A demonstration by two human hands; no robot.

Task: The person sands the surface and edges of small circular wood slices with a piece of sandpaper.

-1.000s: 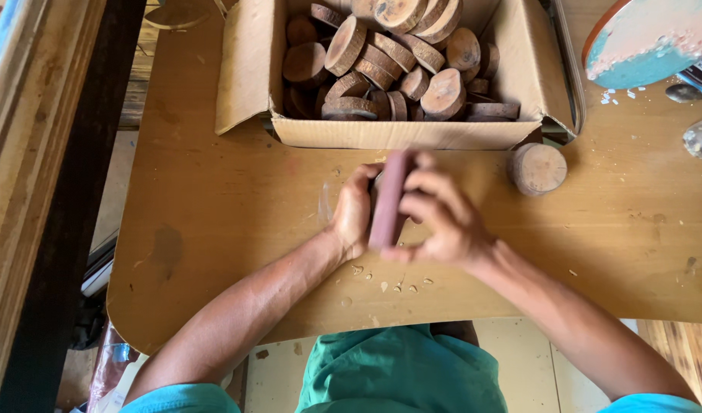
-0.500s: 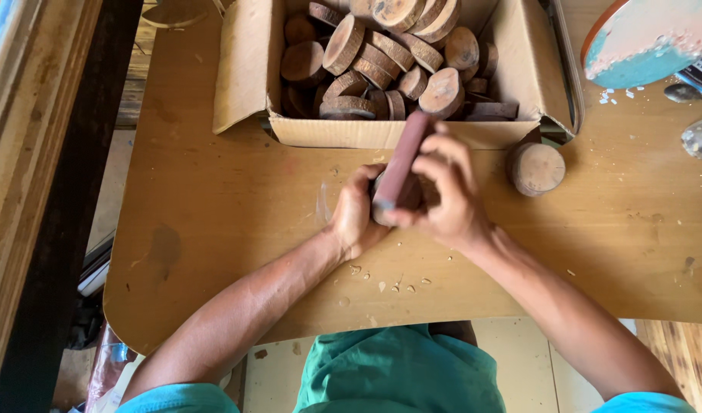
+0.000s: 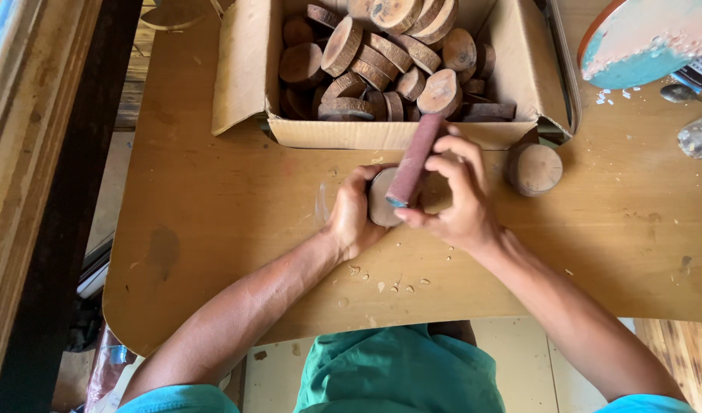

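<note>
Left grip (image 3: 353,216) around 1 wood disc (image 3: 380,200), right grip (image 3: 459,200) pinching 1 sanding stick (image 3: 414,160) (1 disc (image 3: 536,169) beside).

Box: we see an open brown cardboard box (image 3: 248,73) of round wood slices (image 3: 381,57) on our tan wooden bench (image 3: 213,222).
Beside it: a loose round wood slice (image 3: 536,169).

a bare wooden table (image 3: 213,229) carries an open cardboard box (image 3: 244,69) of wood slices at the far middle, one loose wood round (image 3: 536,169) just right of it, and small chips (image 3: 397,287) near the front edge.
</note>
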